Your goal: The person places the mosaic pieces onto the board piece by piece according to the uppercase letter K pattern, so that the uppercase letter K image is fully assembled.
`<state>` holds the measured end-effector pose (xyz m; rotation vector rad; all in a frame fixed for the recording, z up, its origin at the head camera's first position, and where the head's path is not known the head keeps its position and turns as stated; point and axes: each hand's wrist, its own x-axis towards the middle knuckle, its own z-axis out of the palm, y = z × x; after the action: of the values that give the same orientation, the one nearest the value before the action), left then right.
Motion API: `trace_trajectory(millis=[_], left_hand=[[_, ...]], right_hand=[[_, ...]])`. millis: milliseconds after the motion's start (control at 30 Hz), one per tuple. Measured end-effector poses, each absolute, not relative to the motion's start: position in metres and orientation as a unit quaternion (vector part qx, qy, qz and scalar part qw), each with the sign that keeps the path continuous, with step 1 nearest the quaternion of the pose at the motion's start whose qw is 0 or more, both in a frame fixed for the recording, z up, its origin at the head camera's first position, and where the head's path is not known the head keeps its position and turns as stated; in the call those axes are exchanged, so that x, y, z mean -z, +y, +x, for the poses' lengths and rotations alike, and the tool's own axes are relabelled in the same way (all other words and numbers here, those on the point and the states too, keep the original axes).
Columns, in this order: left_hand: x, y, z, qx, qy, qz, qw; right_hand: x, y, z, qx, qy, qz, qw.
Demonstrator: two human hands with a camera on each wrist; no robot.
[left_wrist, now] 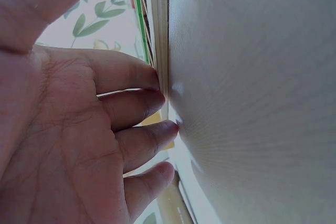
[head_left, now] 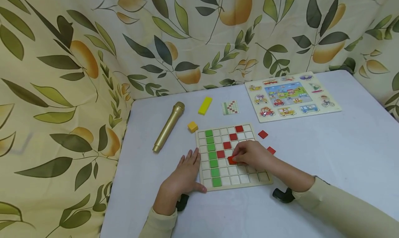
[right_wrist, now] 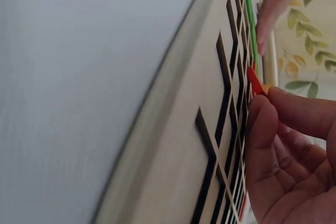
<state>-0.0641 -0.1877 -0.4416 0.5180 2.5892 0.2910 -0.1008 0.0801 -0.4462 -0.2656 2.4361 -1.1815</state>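
Observation:
My right hand (head_left: 251, 155) pinches a red square tile (head_left: 231, 160) between thumb and fingertips, low over the wooden grid board (head_left: 234, 180). In the right wrist view the held tile (right_wrist: 256, 81) tilts at the board's surface. My left hand (head_left: 184, 174) lies with fingers extended along the board's left edge, the thumb at the near corner; the left wrist view shows fingertips (left_wrist: 167, 128) right at that edge. A column of green tiles (head_left: 212, 155) fills the second column. Several red tiles (head_left: 227, 145) step diagonally down from the upper right toward the green column.
Two loose red tiles, one (head_left: 263, 134) farther back and one (head_left: 271, 150) partly behind my right arm, lie right of the board. Beyond it are a pattern card (head_left: 230, 107), yellow block (head_left: 205, 106), orange cube (head_left: 192, 127), gold microphone (head_left: 168, 127) and vehicle puzzle (head_left: 293, 115).

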Motion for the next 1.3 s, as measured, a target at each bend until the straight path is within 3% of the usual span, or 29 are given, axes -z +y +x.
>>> trace_trajectory(millis=[800, 1300], left_hand=[[0.441, -0.187, -0.064, -0.097, 0.947, 0.186, 0.243], [0.442, -0.187, -0.064, -0.099, 0.948, 0.183, 0.241]], right_hand=[[0.451, 0.067, -0.095, 0.359, 0.912, -0.127, 0.155], [0.448, 0.078, -0.098, 0.368, 0.910, -0.112, 0.157]])
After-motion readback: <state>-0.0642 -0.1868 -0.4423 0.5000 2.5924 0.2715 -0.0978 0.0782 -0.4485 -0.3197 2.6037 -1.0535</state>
